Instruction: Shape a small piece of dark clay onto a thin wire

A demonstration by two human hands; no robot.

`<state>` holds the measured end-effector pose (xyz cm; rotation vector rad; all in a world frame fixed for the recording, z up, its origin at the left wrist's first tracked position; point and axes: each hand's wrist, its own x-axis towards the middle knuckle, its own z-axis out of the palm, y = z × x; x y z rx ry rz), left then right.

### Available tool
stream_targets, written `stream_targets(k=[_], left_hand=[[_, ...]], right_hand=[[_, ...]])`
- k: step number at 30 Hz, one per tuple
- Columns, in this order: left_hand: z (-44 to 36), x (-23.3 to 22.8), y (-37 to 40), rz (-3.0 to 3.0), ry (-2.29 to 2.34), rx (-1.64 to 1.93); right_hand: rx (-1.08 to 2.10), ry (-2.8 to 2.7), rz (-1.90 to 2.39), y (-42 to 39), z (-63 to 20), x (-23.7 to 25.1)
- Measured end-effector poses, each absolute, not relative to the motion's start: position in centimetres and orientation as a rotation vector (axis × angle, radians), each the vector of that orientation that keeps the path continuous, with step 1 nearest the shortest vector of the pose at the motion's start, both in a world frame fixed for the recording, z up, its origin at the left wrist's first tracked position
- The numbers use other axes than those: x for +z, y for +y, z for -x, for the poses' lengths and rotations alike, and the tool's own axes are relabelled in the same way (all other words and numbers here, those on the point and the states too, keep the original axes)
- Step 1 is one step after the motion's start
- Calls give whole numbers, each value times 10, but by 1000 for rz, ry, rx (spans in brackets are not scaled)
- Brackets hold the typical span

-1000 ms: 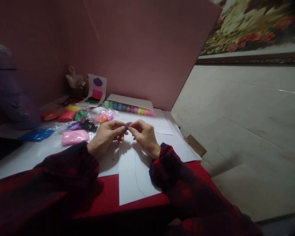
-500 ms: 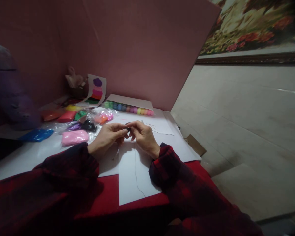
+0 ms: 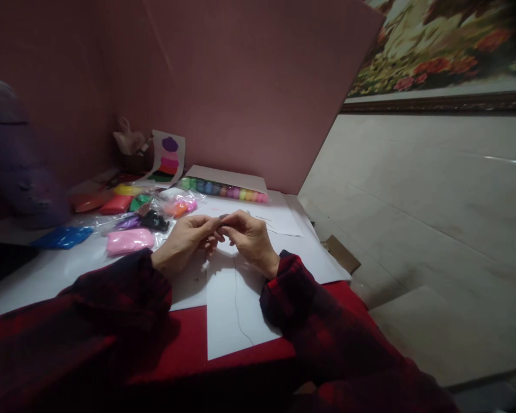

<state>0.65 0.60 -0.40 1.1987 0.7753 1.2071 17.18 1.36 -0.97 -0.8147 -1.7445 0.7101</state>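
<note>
My left hand (image 3: 187, 238) and my right hand (image 3: 254, 241) meet above a white sheet of paper (image 3: 223, 321) at the table's front. Fingertips of both are pinched on a small dark grey lump of clay (image 3: 223, 216), mostly hidden behind them. Below the left fingers shows a small white bit (image 3: 205, 265); whether the hand touches it I cannot tell. One thin wavy line (image 3: 237, 298) runs down the sheet beneath my hands.
Left of my hands lie bags of coloured clay, among them pink (image 3: 130, 241), blue (image 3: 63, 237) and black (image 3: 154, 220). A long pack of coloured clay (image 3: 223, 189) and a coloured picture card (image 3: 169, 160) stand behind. A purple bottle-like object (image 3: 20, 166) is at far left.
The dark lump has shifted between the fingertips and shows less from the front. My left fingers have moved slightly, and the white bit below them is plainer. Both arms stay nearly in place.
</note>
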Motion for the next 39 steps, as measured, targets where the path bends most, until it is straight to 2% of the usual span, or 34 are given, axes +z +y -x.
stream_targets(k=[15,26,32,39], left_hand=[[-5,-5,8,-1133,756,1179],[-7,-6,8,-1177,808,1239],[-5,-5,10,-1132,817,1385],[-6,-6,9,-1137,763,1251]], right_hand=[[584,-1815,796,14,-173,-12],[739,-1641,840,13,-170,-7],[806,-1490,907,17,-171,-7],[871,-1483,903,18,-172,-8]])
